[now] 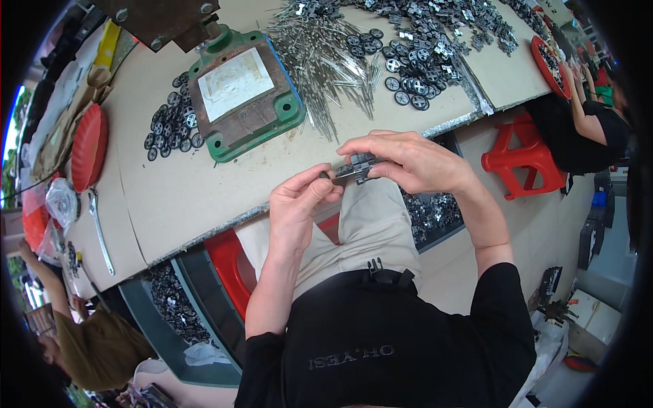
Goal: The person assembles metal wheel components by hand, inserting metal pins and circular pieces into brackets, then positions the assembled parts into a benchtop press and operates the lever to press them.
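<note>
In front of my lap, past the table's near edge, my right hand (418,163) grips a small black-and-grey plastic part (362,168) between thumb and fingers. It looks like a toy vehicle chassis. My left hand (299,200) is closed in a pinch just left of it, on a small dark piece (324,175) mostly covered by the fingertips. Between the two hands a thin metal rod (344,175) shows, running toward the plastic part. Whether the dark piece is a wheel, I cannot tell.
A green press base (292,112) with a white plate stands on the table (204,194). Around it lie black wheels (163,129), metal rods (323,75) and dark plastic parts (469,20). A wrench (100,231) and red tray (89,148) are at left; bins sit below.
</note>
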The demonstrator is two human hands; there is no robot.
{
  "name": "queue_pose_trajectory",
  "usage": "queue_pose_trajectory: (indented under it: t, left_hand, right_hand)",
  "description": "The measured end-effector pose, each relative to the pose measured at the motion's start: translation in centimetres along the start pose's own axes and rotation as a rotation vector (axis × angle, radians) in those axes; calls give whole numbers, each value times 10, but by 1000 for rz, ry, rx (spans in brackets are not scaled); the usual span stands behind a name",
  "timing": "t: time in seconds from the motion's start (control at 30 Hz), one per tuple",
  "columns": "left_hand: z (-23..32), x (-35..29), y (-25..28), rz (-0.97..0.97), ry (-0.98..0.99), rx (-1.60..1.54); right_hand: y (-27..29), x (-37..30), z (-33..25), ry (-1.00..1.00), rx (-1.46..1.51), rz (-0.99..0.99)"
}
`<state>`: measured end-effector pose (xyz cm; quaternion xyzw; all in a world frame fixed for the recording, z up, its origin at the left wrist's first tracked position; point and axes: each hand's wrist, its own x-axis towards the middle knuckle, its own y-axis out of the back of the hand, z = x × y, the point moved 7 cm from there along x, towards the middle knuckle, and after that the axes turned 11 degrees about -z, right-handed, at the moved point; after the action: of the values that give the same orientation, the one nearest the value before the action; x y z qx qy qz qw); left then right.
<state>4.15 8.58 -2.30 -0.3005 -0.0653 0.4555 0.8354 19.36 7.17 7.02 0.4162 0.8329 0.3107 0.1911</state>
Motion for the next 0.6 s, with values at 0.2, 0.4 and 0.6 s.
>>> queue_pose_trajectory:
  t: [0.2,0.4,0.6]
  left_hand:
    - [6,1,-3,31,-124,-88]
    - [7,-3,-1,50,-174,2]
    - [12,-4,-9,50,-280,114]
  right_hand:
    - [-8,-6,36,-139,519,269]
    - [1,-8,-5,169,-201,534]
    - [-16,-3,19,-61,295,455]
